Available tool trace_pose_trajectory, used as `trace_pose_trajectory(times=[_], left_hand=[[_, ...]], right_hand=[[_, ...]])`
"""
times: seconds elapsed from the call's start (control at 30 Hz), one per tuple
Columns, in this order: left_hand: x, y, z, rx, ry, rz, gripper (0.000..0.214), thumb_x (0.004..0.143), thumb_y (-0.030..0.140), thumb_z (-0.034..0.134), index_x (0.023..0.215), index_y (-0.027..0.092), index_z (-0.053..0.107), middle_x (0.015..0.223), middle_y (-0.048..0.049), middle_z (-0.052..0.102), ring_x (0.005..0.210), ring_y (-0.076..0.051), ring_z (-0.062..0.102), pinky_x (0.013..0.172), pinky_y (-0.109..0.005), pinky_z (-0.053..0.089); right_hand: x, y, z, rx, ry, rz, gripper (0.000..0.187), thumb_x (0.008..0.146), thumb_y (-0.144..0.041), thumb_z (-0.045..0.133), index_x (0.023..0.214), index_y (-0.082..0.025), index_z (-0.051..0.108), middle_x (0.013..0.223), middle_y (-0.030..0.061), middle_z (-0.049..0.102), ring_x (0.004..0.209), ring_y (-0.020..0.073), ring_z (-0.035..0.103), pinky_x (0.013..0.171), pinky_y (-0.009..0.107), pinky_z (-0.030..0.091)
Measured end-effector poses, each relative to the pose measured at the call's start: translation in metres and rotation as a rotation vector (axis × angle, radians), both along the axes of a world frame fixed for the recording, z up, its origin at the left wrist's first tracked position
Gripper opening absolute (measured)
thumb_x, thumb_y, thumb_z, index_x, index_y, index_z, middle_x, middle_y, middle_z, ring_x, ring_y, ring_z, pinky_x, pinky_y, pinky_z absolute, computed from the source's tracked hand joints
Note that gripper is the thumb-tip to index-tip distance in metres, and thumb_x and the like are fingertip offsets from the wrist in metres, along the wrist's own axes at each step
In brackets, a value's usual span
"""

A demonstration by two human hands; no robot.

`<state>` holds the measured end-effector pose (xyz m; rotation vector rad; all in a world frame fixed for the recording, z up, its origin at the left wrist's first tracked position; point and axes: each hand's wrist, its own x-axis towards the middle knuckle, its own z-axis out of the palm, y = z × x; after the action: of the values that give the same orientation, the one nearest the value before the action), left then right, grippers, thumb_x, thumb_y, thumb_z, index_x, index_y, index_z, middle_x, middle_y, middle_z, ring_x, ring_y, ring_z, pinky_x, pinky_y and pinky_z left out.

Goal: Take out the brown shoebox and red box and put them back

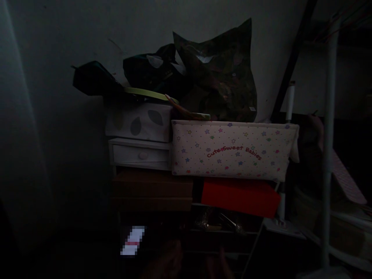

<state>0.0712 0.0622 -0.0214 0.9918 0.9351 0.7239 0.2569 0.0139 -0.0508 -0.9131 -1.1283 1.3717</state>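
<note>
The room is very dark. At the bottom edge are two faint reddish shapes that look like my left hand (167,261) and my right hand (221,263). Their fingers are lost in shadow. Just left of them glows a small bright blurred rectangle (132,240); I cannot tell whether a hand holds it. Ahead of me is a stack of things. A padded white case (232,149) with coloured stars reads "Cute Sweet Babies". It rests on a red box (240,195).
Left of the case are a white leaf-print box (138,122), a small white drawer unit (139,154) and brown boxes (151,190). Dark bags (221,77) are piled on top against the wall. A white pole (328,155) and shelving stand at the right.
</note>
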Motion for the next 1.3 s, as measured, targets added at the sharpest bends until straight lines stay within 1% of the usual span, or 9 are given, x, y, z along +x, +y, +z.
trace_pose_trajectory(times=[0.07, 0.2, 0.37, 0.5, 0.67, 1.0, 1.1, 1.2, 1.3], left_hand=[[-0.003, -0.006, 0.022, 0.002, -0.086, -0.089, 0.053, 0.059, 0.075, 0.061, 0.059, 0.023, 0.053, 0.054, 0.0021, 0.052, 0.049, -0.011, 0.051, 0.054, -0.026, 0.046], [-0.004, -0.017, 0.062, 0.068, -0.343, -0.417, 0.073, 0.049, 0.093, 0.041, 0.045, 0.020, 0.044, 0.039, 0.0069, 0.033, 0.035, -0.004, 0.031, 0.039, -0.020, 0.031], [0.004, -0.023, 0.099, 0.159, -0.581, -0.779, 0.079, 0.061, 0.090, 0.010, 0.030, 0.021, 0.033, 0.025, 0.0031, 0.025, 0.023, -0.005, 0.024, 0.029, -0.022, 0.014], [0.007, -0.021, 0.102, 0.230, -0.640, -0.965, 0.086, 0.056, 0.089, -0.007, 0.031, 0.021, 0.040, 0.026, -0.0007, 0.032, 0.023, -0.008, 0.031, 0.028, -0.024, 0.020], [0.006, -0.028, 0.104, 0.285, -0.561, -0.989, 0.087, 0.052, 0.088, -0.010, 0.032, 0.021, 0.041, 0.027, 0.0001, 0.031, 0.022, -0.007, 0.028, 0.029, -0.024, 0.021], [0.002, -0.041, 0.111, 0.248, -0.417, -0.846, 0.085, 0.058, 0.088, -0.006, 0.028, 0.023, 0.037, 0.026, -0.0001, 0.028, 0.024, -0.008, 0.027, 0.031, -0.025, 0.021], [0.003, -0.044, 0.109, 0.213, -0.347, -0.660, 0.083, 0.064, 0.087, -0.001, 0.029, 0.022, 0.037, 0.027, 0.0003, 0.028, 0.027, -0.008, 0.028, 0.033, -0.024, 0.020], [0.006, -0.046, 0.105, 0.204, -0.250, -0.400, 0.075, 0.074, 0.082, 0.022, 0.044, 0.019, 0.049, 0.036, 0.0031, 0.039, 0.031, -0.007, 0.030, 0.037, -0.021, 0.024], [0.000, -0.039, 0.096, 0.403, 0.032, 0.072, 0.049, 0.078, 0.068, 0.046, 0.071, 0.021, 0.059, 0.063, 0.0008, 0.059, 0.056, -0.012, 0.053, 0.054, -0.023, 0.041]], right_hand=[[0.001, 0.005, 0.022, 0.062, 0.186, 0.235, 0.082, 0.064, -0.086, -0.012, 0.027, -0.025, 0.027, 0.023, -0.0041, 0.017, 0.022, 0.0059, 0.023, 0.030, 0.021, 0.022], [0.003, -0.002, 0.076, 0.212, 0.376, 0.658, 0.091, 0.051, -0.084, -0.027, 0.024, -0.023, 0.034, 0.023, 0.0016, 0.026, 0.025, 0.0074, 0.032, 0.035, 0.020, 0.027], [0.005, -0.022, 0.106, 0.187, 0.063, 0.541, 0.092, 0.048, -0.088, -0.024, 0.033, -0.026, 0.042, 0.027, 0.0018, 0.032, 0.029, 0.0125, 0.037, 0.036, 0.027, 0.034], [0.005, -0.028, 0.109, 0.182, 0.030, 0.614, 0.098, 0.054, -0.085, -0.024, 0.043, -0.023, 0.051, 0.035, 0.0041, 0.043, 0.037, 0.0150, 0.047, 0.043, 0.028, 0.041], [0.005, -0.023, 0.118, 0.262, 0.118, 0.788, 0.098, 0.049, -0.086, -0.024, 0.043, -0.021, 0.048, 0.035, 0.0018, 0.038, 0.037, 0.0117, 0.043, 0.042, 0.024, 0.038], [-0.007, -0.017, 0.100, 0.305, 0.185, 0.810, 0.107, 0.037, -0.084, -0.032, 0.038, -0.019, 0.053, 0.033, 0.0060, 0.043, 0.032, 0.0116, 0.042, 0.036, 0.024, 0.034], [-0.015, -0.015, 0.097, 0.292, 0.251, 0.782, 0.104, 0.042, -0.086, -0.030, 0.032, -0.020, 0.050, 0.031, 0.0060, 0.040, 0.029, 0.0111, 0.041, 0.034, 0.023, 0.031], [-0.019, -0.015, 0.102, 0.095, 0.194, 0.516, 0.102, 0.066, -0.086, -0.010, 0.045, -0.015, 0.060, 0.038, 0.0043, 0.046, 0.033, 0.0093, 0.043, 0.036, 0.021, 0.029], [-0.019, -0.007, 0.106, 0.007, 0.020, -0.013, 0.079, 0.080, -0.079, 0.026, 0.064, -0.013, 0.067, 0.047, 0.0006, 0.051, 0.044, 0.0086, 0.050, 0.047, 0.020, 0.037]])
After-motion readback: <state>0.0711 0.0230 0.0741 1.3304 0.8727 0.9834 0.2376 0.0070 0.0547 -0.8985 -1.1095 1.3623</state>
